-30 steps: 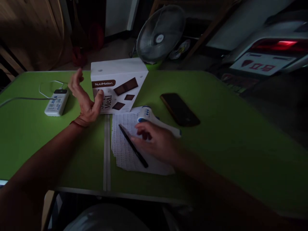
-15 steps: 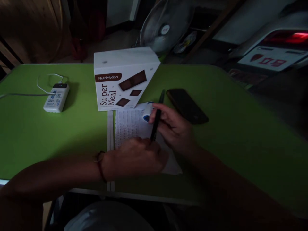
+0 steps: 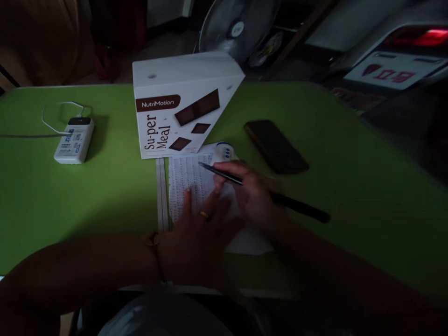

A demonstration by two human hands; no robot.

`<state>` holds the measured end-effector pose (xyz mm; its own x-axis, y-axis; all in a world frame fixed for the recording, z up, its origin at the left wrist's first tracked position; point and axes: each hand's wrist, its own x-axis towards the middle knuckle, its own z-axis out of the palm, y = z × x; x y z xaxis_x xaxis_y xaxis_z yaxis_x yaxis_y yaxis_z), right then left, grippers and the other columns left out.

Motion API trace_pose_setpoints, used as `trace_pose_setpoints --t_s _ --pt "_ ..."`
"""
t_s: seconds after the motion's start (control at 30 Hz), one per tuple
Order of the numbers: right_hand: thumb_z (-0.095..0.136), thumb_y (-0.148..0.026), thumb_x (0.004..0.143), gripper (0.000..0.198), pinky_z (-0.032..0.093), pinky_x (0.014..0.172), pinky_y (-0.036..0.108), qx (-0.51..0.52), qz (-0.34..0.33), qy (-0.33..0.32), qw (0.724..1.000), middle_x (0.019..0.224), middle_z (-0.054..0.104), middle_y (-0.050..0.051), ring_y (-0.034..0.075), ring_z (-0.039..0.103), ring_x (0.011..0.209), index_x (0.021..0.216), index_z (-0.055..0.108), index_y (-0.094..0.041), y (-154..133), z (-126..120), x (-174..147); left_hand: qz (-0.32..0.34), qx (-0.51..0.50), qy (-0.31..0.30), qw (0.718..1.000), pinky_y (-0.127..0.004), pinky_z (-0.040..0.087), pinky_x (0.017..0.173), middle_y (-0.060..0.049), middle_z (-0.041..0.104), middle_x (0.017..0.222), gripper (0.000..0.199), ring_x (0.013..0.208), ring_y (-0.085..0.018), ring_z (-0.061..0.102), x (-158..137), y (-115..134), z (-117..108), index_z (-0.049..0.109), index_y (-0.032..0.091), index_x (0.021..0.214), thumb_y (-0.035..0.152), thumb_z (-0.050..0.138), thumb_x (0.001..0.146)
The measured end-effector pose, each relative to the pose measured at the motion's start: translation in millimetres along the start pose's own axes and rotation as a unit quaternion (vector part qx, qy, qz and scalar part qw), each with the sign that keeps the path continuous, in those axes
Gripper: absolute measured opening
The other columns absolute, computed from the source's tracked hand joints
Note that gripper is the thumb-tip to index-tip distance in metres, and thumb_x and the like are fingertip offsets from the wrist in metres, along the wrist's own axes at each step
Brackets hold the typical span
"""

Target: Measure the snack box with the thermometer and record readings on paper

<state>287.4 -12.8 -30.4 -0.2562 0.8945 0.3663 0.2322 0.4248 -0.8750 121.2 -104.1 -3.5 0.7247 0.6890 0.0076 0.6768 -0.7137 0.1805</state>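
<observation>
My right hand [image 3: 257, 196] is closed around a long black pen [image 3: 303, 206]. The pen slants over the paper, its tip to the upper left and its thick dark end out past the wrist to the right. My left hand [image 3: 199, 233], a ring on one finger, spreads its fingers over the sheet of paper [image 3: 184, 175], which has rows of small writing. Whether the pen tip touches the sheet I cannot tell. A small white-and-blue object [image 3: 224, 151] lies at the sheet's top, just beyond my right fingers.
A white NutriMotion box [image 3: 157, 130] stands at the paper's far edge on the green table [image 3: 115, 186]. Right of it lies a dark phone [image 3: 276, 147]. A white power bank [image 3: 74, 142] with cables is at the left. Behind the table stands a fan [image 3: 238, 30].
The pen has swung from near upright to a low slant in my right hand. My left hand, closed at the pen's lower end before, has opened flat over the paper.
</observation>
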Motion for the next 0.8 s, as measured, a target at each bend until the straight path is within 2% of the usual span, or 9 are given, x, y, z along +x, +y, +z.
trace_pose_setpoints --t_s 0.07,0.17,0.27,0.37,0.5,0.63,0.7,0.8 --pt "0.052 -0.042 0.096 0.029 0.057 0.073 0.039 0.032 0.056 -0.01 0.998 0.076 0.067 0.001 0.02 0.066 0.074 0.098 0.078 -0.027 -14 9 0 -0.008 -0.011 -0.007 1.0 -0.08 0.016 0.12 -0.026 0.014 0.175 0.125 0.162 -0.051 0.004 1 0 -1 0.021 0.01 0.167 0.094 0.05 0.08" --pt "0.063 -0.03 0.084 0.015 0.057 0.069 0.034 0.001 0.103 -0.01 0.995 0.079 0.073 0.001 0.02 0.069 0.075 0.088 0.078 -0.028 -25 14 6 -0.008 -0.01 -0.027 1.0 -0.081 0.014 0.12 -0.025 0.012 0.175 0.127 0.161 -0.051 0.007 3 2 -4 0.015 0.01 0.169 0.092 0.053 0.08" --pt "0.066 -0.026 0.075 0.014 0.054 0.061 0.033 -0.032 0.107 0.006 0.994 0.081 0.076 0.001 0.019 0.068 0.07 0.084 0.076 -0.027 -23 14 10 -0.001 0.004 -0.027 1.0 -0.082 0.016 0.119 -0.024 0.012 0.176 0.125 0.161 -0.05 0.011 4 2 -6 0.015 0.008 0.168 0.092 0.05 0.082" --pt "0.065 -0.027 0.075 0.011 0.051 0.056 0.033 -0.047 0.114 0.026 0.992 0.071 0.071 0.001 0.018 0.062 0.061 0.083 0.072 -0.026 -18 14 11 -0.003 0.022 -0.016 1.0 -0.081 0.022 0.119 -0.023 0.014 0.175 0.122 0.161 -0.049 0.012 4 3 -8 0.018 0.01 0.168 0.092 0.047 0.084" --pt "0.063 -0.025 0.078 0.005 0.055 0.063 0.035 -0.076 0.089 0.037 0.992 0.072 0.071 0.001 0.02 0.066 0.068 0.078 0.068 -0.027 -13 15 10 -0.005 0.029 -0.025 0.999 -0.081 0.022 0.118 -0.024 0.014 0.175 0.123 0.16 -0.053 0.009 5 4 -5 0.02 0.009 0.168 0.092 0.05 0.082" --pt "0.063 -0.024 0.078 0.007 0.054 0.063 0.034 -0.092 0.076 0.024 0.993 0.07 0.071 0.0 0.02 0.065 0.067 0.074 0.066 -0.029 -13 15 10 -0.008 0.045 -0.018 0.999 -0.082 0.02 0.117 -0.023 0.016 0.175 0.115 0.161 -0.053 0.003 5 7 3 0.017 0.013 0.17 0.076 0.062 0.085" --pt "0.063 -0.024 0.078 0.008 0.054 0.062 0.034 -0.091 0.077 0.022 0.993 0.068 0.071 -0.001 0.019 0.064 0.066 0.073 0.066 -0.029 -14 14 9 -0.01 0.043 -0.013 0.999 -0.082 0.018 0.117 -0.024 0.016 0.175 0.12 0.161 -0.053 0.002 4 7 7 0.015 0.013 0.17 0.074 0.068 0.081" --pt "0.062 -0.025 0.078 0.008 0.053 0.062 0.034 -0.086 0.079 0.019 0.993 0.067 0.07 -0.001 0.019 0.064 0.066 0.072 0.066 -0.028 -16 15 9 -0.008 0.034 -0.012 0.999 -0.083 0.016 0.117 -0.026 0.015 0.175 0.133 0.161 -0.053 0.001 4 8 11 0.014 0.011 0.17 0.082 0.07 0.073"
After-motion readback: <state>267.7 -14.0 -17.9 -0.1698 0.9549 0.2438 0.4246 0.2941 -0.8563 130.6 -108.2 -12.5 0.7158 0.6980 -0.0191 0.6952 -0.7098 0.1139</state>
